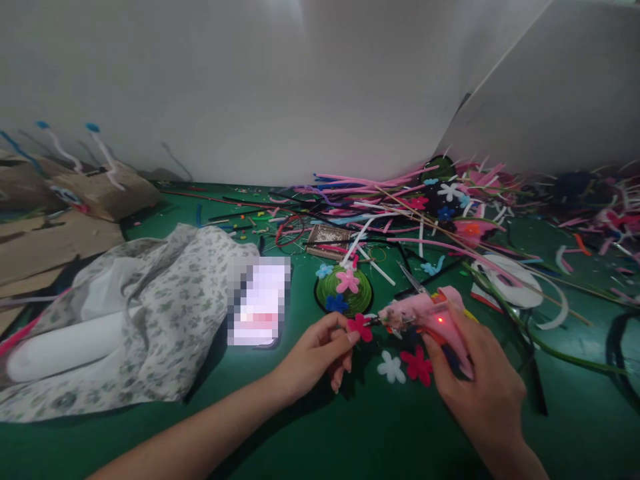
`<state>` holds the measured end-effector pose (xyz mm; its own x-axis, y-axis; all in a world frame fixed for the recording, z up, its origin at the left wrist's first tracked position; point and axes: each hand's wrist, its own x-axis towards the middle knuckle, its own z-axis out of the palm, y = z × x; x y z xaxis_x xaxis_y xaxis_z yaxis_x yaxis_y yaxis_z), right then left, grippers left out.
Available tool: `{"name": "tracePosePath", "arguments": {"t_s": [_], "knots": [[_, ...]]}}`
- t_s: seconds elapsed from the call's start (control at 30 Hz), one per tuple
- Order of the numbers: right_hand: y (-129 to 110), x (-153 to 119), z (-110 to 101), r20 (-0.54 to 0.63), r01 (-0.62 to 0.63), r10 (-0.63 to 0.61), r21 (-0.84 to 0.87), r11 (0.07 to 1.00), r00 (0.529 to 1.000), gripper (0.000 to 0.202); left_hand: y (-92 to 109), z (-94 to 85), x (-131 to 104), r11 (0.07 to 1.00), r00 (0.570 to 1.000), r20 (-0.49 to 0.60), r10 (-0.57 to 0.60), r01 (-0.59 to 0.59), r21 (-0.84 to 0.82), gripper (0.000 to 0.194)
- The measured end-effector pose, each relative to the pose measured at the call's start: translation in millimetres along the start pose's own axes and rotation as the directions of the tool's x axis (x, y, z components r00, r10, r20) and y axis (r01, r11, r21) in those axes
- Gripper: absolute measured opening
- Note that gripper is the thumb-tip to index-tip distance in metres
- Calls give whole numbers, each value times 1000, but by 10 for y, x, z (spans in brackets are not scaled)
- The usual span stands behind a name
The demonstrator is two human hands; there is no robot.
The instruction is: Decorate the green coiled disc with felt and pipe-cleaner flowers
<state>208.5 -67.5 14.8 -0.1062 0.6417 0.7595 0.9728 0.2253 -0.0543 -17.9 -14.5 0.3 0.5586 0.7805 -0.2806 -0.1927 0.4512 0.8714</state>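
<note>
Between the thumb and fingers of my left hand [325, 348] is a small red flower [361, 328]. My right hand [480, 373] is wrapped round a pink hot glue gun [425, 311] with a lit red light; its nozzle is at the red flower, though I cannot tell if they touch. Just below the gun lie a white flower [391, 367] and a larger red flower [419, 365]. Behind my left hand sits a green coiled disc [367, 291] with a pink flower [347, 281], a blue flower [337, 305] and a light blue flower [324, 271] on it.
A phone [265, 300] and a floral cloth [170, 320] lie to the left, with cardboard boxes [107, 190] behind. Pink and white pipe cleaners [360, 187] heap along the back. Scissors [413, 279] and a white tape roll [507, 280] are near the glue gun.
</note>
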Motion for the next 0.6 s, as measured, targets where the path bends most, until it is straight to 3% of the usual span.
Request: {"name": "tracePosePath", "arguments": {"t_s": [0.6], "knots": [[3, 57, -28, -34, 25, -25, -1, 1000, 999, 42, -15, -15, 7, 1000, 1000, -1, 5, -5, 7, 39]]}}
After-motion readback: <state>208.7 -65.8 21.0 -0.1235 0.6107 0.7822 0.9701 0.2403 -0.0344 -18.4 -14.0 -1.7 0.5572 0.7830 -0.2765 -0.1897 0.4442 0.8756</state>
